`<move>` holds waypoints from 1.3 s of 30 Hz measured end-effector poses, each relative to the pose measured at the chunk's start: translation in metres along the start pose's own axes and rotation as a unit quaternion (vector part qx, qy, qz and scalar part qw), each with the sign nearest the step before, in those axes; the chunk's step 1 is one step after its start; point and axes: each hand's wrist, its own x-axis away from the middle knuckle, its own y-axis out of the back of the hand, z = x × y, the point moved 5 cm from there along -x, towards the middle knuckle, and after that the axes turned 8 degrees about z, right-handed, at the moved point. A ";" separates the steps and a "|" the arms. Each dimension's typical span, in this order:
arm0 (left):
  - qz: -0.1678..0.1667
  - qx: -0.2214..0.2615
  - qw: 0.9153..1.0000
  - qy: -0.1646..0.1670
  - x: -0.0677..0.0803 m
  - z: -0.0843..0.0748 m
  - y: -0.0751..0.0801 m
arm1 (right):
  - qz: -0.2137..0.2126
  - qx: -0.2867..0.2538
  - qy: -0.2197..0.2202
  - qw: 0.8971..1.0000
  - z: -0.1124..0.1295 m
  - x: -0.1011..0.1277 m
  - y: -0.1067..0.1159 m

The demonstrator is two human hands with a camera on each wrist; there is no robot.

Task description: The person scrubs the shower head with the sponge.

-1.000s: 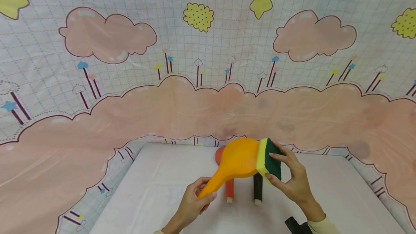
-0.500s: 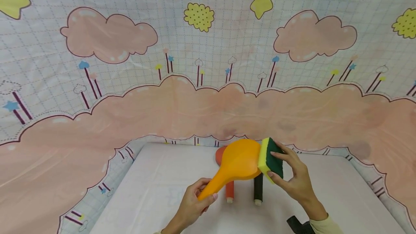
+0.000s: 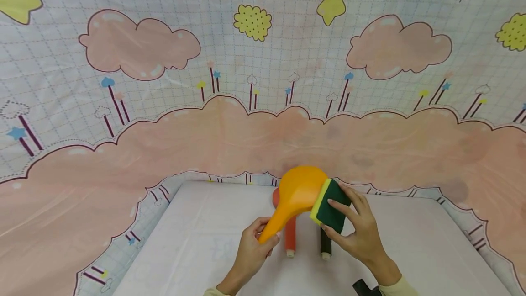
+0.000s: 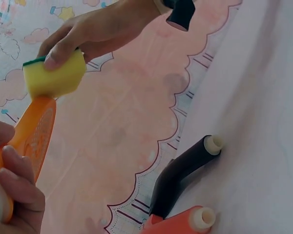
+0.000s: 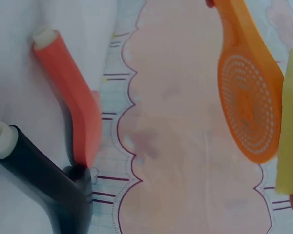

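An orange shower head (image 3: 302, 186) is held up over the white table, its handle gripped by my left hand (image 3: 252, 250). In the right wrist view its perforated spray face (image 5: 249, 107) shows. My right hand (image 3: 363, 236) holds a yellow-and-green sponge (image 3: 333, 209) between thumb and fingers, the green side toward the palm. The yellow side touches the rounded side of the shower head, as the left wrist view also shows at the yellow foam (image 4: 56, 75). The palm side of the left hand is hidden in the head view.
Behind the held things, a red shower head (image 3: 290, 241) and a black shower head (image 3: 326, 243) lie side by side on the white table (image 3: 189, 236), pale threaded ends toward me. A cloud-patterned sheet (image 3: 263, 140) rises beyond the table. A black device (image 4: 181, 14) sits at the right wrist.
The orange shower head has risen a little and stands more upright. The sponge has slid left and down along its side and turned, showing more green. Both hands have shifted slightly inward.
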 end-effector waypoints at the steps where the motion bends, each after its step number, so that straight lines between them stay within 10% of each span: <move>1: -0.004 0.004 1.000 0.002 -0.001 0.000 -0.001 | -0.005 0.013 0.006 1.000 0.002 0.000 -0.002; 12: -0.012 0.041 0.999 0.018 -0.006 0.002 -0.011 | -0.044 0.047 0.022 0.998 0.017 0.001 -0.020; 30: 0.071 0.075 0.994 -0.018 -0.005 0.003 -0.015 | -0.053 0.050 -0.023 0.997 0.006 -0.002 -0.021; 39: 0.141 0.153 0.976 0.065 -0.006 0.005 -0.012 | -0.050 0.054 -0.041 0.996 0.001 -0.002 -0.021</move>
